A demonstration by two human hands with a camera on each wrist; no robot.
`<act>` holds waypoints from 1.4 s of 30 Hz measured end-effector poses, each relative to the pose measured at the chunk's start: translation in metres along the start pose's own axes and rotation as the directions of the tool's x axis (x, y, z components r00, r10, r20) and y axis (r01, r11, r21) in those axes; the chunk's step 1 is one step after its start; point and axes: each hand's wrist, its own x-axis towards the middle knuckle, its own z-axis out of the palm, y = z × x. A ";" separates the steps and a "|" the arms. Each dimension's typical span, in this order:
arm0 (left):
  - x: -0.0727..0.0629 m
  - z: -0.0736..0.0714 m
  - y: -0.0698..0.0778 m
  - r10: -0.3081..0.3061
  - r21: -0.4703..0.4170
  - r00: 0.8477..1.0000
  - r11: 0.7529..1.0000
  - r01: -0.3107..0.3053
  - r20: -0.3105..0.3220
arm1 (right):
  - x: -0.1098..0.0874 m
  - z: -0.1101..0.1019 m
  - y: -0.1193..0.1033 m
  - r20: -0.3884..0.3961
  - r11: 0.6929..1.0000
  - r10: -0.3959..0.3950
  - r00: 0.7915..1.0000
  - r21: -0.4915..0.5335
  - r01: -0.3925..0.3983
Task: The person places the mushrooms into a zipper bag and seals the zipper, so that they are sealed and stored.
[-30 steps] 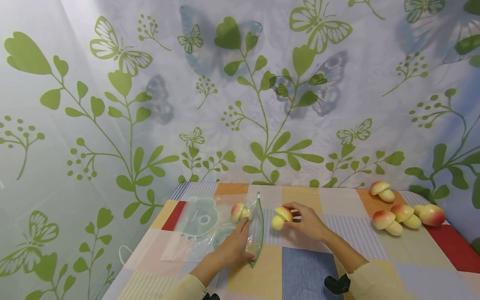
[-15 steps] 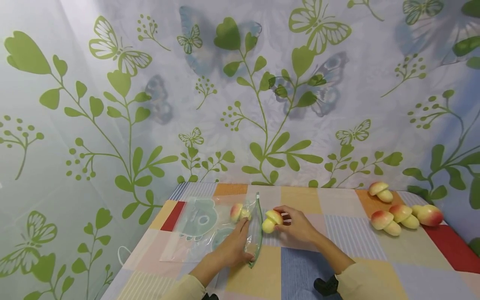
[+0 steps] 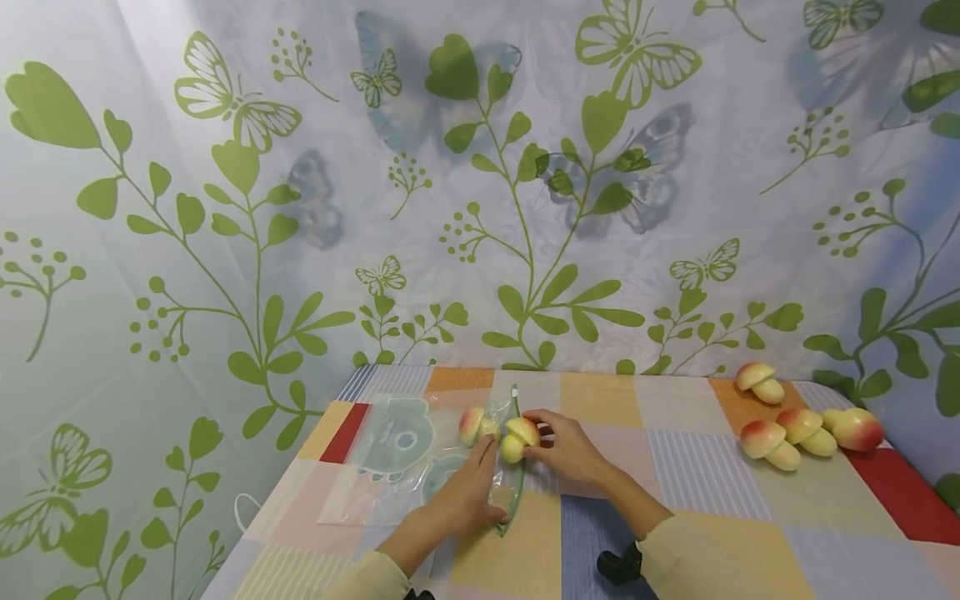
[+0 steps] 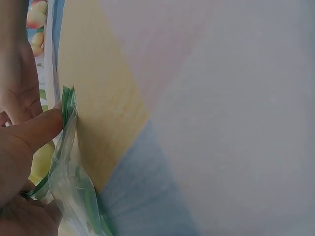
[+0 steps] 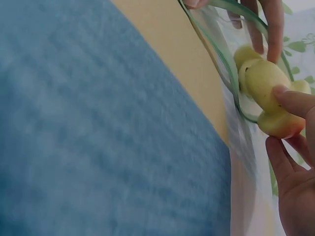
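My left hand (image 3: pixel 463 496) holds the mouth of a clear zip bag (image 3: pixel 341 504) spread, with fingers and thumb at its green zip edge (image 4: pixel 68 103). Dinosaur-like green prints decorate the bag. Inside, near the opening, lies a toy mushroom (image 3: pixel 471 423) with a red and yellow cap. Between thumb and fingers my right hand (image 3: pixel 567 450) grips a second toy mushroom (image 5: pixel 266 88), right at the bag's opening; in the head view it overlaps the zip edge. In the left wrist view the held mushroom is mostly hidden behind the left hand.
Several more toy mushrooms (image 3: pixel 768 444) lie together at the table's right side. A patchwork cloth (image 3: pixel 637 408) covers the table. Behind it hangs a curtain (image 3: pixel 480 250) printed with leaves and butterflies. A thin white loop (image 3: pixel 243 510) sticks out by the left edge.
My right hand has moved left with the mushroom, from the right of the bag to its opening. The left hand has stayed on the bag's mouth.
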 end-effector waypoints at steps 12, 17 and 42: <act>-0.003 -0.001 0.003 -0.004 0.001 1.000 1.000 0.004 0.001 | 0.010 0.023 0.001 -0.141 0.999 0.031 0.990 -0.009 -0.032; -0.003 -0.001 0.003 0.010 0.020 1.000 1.000 -0.010 -0.005 | 0.013 0.029 0.000 -0.180 0.999 -0.012 0.984 -0.042 0.005; 0.000 0.000 0.003 0.057 0.064 0.998 0.996 -0.057 0.010 | 0.017 0.034 0.004 -0.191 0.994 0.110 0.975 0.029 -0.107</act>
